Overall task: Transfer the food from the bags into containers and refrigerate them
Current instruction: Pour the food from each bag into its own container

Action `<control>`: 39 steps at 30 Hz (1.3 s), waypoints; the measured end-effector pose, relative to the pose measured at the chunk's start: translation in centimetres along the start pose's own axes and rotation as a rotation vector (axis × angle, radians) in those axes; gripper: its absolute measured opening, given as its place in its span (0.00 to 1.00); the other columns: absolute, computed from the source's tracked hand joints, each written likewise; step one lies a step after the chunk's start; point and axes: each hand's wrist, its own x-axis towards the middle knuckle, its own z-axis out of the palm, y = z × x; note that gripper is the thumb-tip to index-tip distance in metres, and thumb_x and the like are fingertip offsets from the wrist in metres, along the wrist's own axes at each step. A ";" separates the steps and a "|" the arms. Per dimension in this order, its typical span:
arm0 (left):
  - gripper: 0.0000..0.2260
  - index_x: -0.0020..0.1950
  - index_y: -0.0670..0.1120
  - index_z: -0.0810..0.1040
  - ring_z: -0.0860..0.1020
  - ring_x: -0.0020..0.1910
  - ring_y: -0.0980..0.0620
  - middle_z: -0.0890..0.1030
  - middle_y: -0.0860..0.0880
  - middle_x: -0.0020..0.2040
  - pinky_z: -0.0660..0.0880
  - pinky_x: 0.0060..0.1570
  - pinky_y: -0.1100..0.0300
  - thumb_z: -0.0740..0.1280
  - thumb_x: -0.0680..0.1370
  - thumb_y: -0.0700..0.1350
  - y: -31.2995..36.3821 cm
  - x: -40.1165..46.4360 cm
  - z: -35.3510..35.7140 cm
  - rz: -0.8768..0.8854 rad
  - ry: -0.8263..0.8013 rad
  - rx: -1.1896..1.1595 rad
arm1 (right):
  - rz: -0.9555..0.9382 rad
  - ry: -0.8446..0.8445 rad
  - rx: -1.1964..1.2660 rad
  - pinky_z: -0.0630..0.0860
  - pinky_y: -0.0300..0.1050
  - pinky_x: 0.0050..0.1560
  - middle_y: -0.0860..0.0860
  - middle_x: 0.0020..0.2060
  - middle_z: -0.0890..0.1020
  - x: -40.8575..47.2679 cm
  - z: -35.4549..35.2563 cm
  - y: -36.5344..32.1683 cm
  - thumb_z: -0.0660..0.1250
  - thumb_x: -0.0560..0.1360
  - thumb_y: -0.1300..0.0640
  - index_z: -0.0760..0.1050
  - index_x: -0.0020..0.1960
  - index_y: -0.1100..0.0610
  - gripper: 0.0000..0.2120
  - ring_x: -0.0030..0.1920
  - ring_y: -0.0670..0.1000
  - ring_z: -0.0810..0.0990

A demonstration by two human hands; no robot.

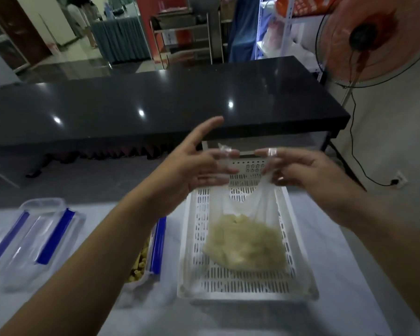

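A clear plastic bag of pale yellowish food hangs with its bottom resting in a white perforated basket on the white table. My right hand pinches the bag's top edge above the basket's far end. My left hand is beside it, its fingers straight and spread, and the fingertips touch the thin plastic at the bag's mouth. A clear container with blue clips holding yellow food pieces stands left of the basket, mostly hidden by my left forearm.
Another clear container with blue clips lies at the table's left. A long black glossy counter runs across behind the table. A standing fan is at the upper right, its cable running down to a wall socket.
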 end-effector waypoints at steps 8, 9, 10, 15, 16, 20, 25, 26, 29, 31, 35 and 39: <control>0.34 0.77 0.57 0.61 0.81 0.61 0.42 0.83 0.42 0.61 0.76 0.65 0.47 0.64 0.78 0.30 -1.1 -2.0 1.5 -0.009 -0.087 0.147 | -0.298 0.234 -0.178 0.79 0.45 0.47 0.51 0.45 0.80 -0.8 1.9 2.0 0.67 0.77 0.53 0.82 0.56 0.46 0.10 0.46 0.52 0.80; 0.34 0.77 0.58 0.61 0.81 0.61 0.42 0.83 0.42 0.61 0.76 0.65 0.47 0.64 0.78 0.30 -0.6 -2.0 1.6 -0.003 -0.097 0.164 | -0.316 0.248 -0.197 0.80 0.47 0.48 0.53 0.46 0.80 -0.5 2.1 2.0 0.68 0.76 0.53 0.83 0.55 0.49 0.09 0.47 0.52 0.80; 0.34 0.77 0.58 0.61 0.81 0.61 0.42 0.83 0.41 0.60 0.76 0.65 0.47 0.65 0.78 0.31 -0.2 -1.9 1.7 0.003 -0.108 0.173 | -0.328 0.250 -0.208 0.80 0.49 0.49 0.54 0.47 0.80 -0.3 2.4 2.0 0.69 0.75 0.53 0.83 0.54 0.52 0.09 0.48 0.53 0.80; 0.35 0.78 0.59 0.61 0.80 0.61 0.40 0.80 0.33 0.58 0.76 0.65 0.47 0.66 0.77 0.32 0.7 -1.3 1.7 -0.015 -0.161 0.164 | -0.322 0.174 -0.206 0.80 0.48 0.52 0.49 0.48 0.85 0.7 3.5 1.9 0.70 0.74 0.51 0.83 0.55 0.56 0.13 0.50 0.48 0.83; 0.35 0.78 0.59 0.61 0.80 0.60 0.39 0.78 0.31 0.59 0.75 0.65 0.46 0.67 0.77 0.32 0.6 -1.2 1.8 -0.021 -0.168 0.146 | -0.311 0.163 -0.201 0.81 0.47 0.52 0.48 0.48 0.85 0.9 3.5 1.8 0.70 0.74 0.48 0.84 0.55 0.55 0.14 0.51 0.48 0.83; 0.33 0.77 0.56 0.64 0.79 0.61 0.39 0.80 0.34 0.59 0.74 0.66 0.45 0.66 0.75 0.35 0.4 -0.8 1.8 -0.046 -0.171 -0.004 | -0.283 0.111 -0.132 0.80 0.45 0.54 0.48 0.50 0.85 1.1 3.3 1.8 0.68 0.72 0.45 0.84 0.54 0.55 0.18 0.54 0.48 0.83; 0.32 0.76 0.54 0.65 0.80 0.60 0.39 0.82 0.36 0.56 0.73 0.66 0.46 0.66 0.74 0.36 1.1 -0.7 1.0 -0.040 -0.206 -0.039 | -0.251 0.148 0.110 0.76 0.59 0.61 0.59 0.50 0.85 1.2 2.4 2.9 0.65 0.76 0.45 0.82 0.51 0.65 0.23 0.56 0.59 0.82; 0.31 0.76 0.53 0.65 0.79 0.60 0.39 0.81 0.36 0.56 0.73 0.65 0.45 0.66 0.75 0.36 1.3 -0.9 0.9 -0.032 -0.229 -0.032 | -0.195 0.167 0.138 0.75 0.62 0.62 0.59 0.51 0.85 1.1 2.2 3.3 0.65 0.75 0.38 0.82 0.51 0.64 0.28 0.56 0.60 0.82; 0.30 0.77 0.50 0.65 0.78 0.60 0.37 0.80 0.36 0.55 0.73 0.64 0.45 0.65 0.76 0.33 2.2 -1.0 0.6 0.016 -0.284 0.020 | 0.033 0.220 0.144 0.75 0.62 0.63 0.54 0.51 0.86 0.5 1.6 5.1 0.61 0.73 0.30 0.83 0.53 0.58 0.32 0.56 0.56 0.83; 0.30 0.77 0.47 0.65 0.79 0.58 0.38 0.81 0.38 0.54 0.74 0.65 0.45 0.65 0.76 0.32 3.0 -0.9 0.6 0.050 -0.299 0.057 | 0.170 0.193 0.117 0.76 0.59 0.63 0.51 0.52 0.86 -0.2 1.6 6.4 0.59 0.79 0.37 0.83 0.54 0.54 0.24 0.55 0.52 0.83; 0.28 0.74 0.44 0.69 0.80 0.51 0.42 0.81 0.41 0.49 0.76 0.62 0.46 0.69 0.74 0.33 5.4 -0.6 0.8 0.115 -0.312 0.140 | 0.376 0.143 0.188 0.76 0.57 0.62 0.51 0.58 0.84 -1.9 2.0 7.7 0.59 0.76 0.38 0.81 0.58 0.48 0.20 0.57 0.52 0.83; 0.24 0.71 0.43 0.70 0.81 0.48 0.48 0.83 0.45 0.48 0.79 0.52 0.55 0.67 0.75 0.35 9.3 0.0 1.0 0.222 -0.407 0.229 | 0.570 -0.019 0.578 0.75 0.63 0.63 0.58 0.59 0.83 -3.4 3.9 8.5 0.58 0.76 0.35 0.77 0.67 0.54 0.30 0.59 0.61 0.82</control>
